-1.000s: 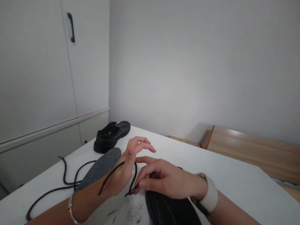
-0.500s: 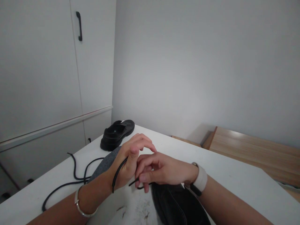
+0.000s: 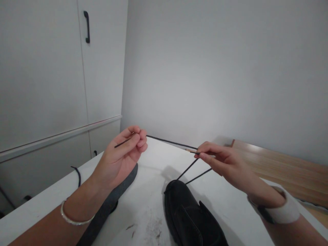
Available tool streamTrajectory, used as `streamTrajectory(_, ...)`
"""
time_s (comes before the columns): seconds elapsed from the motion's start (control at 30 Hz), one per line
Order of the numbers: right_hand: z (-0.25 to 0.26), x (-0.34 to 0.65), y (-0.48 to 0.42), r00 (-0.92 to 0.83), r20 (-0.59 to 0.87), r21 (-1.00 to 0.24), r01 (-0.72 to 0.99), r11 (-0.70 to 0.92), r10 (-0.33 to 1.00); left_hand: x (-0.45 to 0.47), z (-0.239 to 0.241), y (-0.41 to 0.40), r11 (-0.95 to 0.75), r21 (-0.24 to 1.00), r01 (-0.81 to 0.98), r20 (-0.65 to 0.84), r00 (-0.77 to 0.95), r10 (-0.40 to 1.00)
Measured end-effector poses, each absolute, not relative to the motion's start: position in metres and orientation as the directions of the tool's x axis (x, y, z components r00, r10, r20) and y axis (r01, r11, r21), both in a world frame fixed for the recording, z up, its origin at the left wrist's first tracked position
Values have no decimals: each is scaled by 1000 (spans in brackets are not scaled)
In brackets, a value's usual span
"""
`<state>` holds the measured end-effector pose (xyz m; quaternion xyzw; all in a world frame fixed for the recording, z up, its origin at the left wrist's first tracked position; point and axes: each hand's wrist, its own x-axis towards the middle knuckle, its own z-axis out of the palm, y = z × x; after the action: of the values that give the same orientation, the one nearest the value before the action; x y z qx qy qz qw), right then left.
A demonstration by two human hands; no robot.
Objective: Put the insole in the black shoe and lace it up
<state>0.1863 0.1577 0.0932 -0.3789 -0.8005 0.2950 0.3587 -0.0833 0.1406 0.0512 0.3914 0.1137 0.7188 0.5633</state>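
Both hands are pinching the black lace (image 3: 169, 141): left hand (image 3: 120, 157) and right hand (image 3: 222, 162) are stretching it taut above the near shoe (image 3: 189, 218); keeping tension even seems wise.

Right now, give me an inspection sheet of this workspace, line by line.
Surface: white table, dark specks and smudges near the front edge.
Job's things: black shoe on the table; black lace stretched taut between both hands, two strands running down to the shoe.
Clutter: grey insole under the left forearm; second black cord behind the left wrist.
Grippers: left hand pinches one lace end; right hand pinches the lace above the shoe.
Cables: nothing seen.
Surroundings: white cabinet with black handle, grey wall, wooden surface at right.
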Motion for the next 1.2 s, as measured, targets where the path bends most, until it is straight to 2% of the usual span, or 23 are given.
streamTrajectory(0.13, 62, 173, 175, -419, 417, -778, 296, 555, 807, -79, 48, 140, -380, 637, -671, 431, -99, 897)
streamTrajectory(0.27, 37, 167, 202, -233, 574, -718, 318, 619, 785, -77, 47, 141, -382, 652, -655, 439, -85, 895)
streamTrajectory(0.37, 43, 170, 200, -128, 665, -679, 306, 668, 735, -78, 49, 139, -376, 657, -653, 477, -26, 878)
streamTrajectory(0.47, 62, 179, 176, -169, 677, -651, 314, 691, 716, -81, 52, 133, -404, 636, -658, 540, 6, 841)
streamTrajectory(0.63, 87, 191, 134, -235, 723, -516, 440, 735, 649, -85, 56, 124, -431, 645, -631, 611, 87, 787)
streamTrajectory(0.7, 88, 194, 127, -284, 659, -568, 418, 709, 696, -85, 56, 121, -445, 640, -626, 629, 94, 772)
streamTrajectory(0.8, 78, 200, 127, -387, 420, -730, 393, 558, 821, -84, 55, 121, -458, 654, -603, 616, 73, 784)
streamTrajectory(0.9, 60, 211, 130, -389, 247, -831, 386, 401, 887, -80, 50, 123, -424, 750, -508, 557, 139, 819)
streamTrajectory(1.07, 24, 241, 125, -241, 106, -892, 406, 199, 965, -65, 38, 124, -240, 926, -292, 336, 345, 876)
streamTrajectory(1.2, 5, 257, 121, -220, 104, -870, 453, 196, 970, -52, 31, 121, -152, 978, -145, 198, 393, 898)
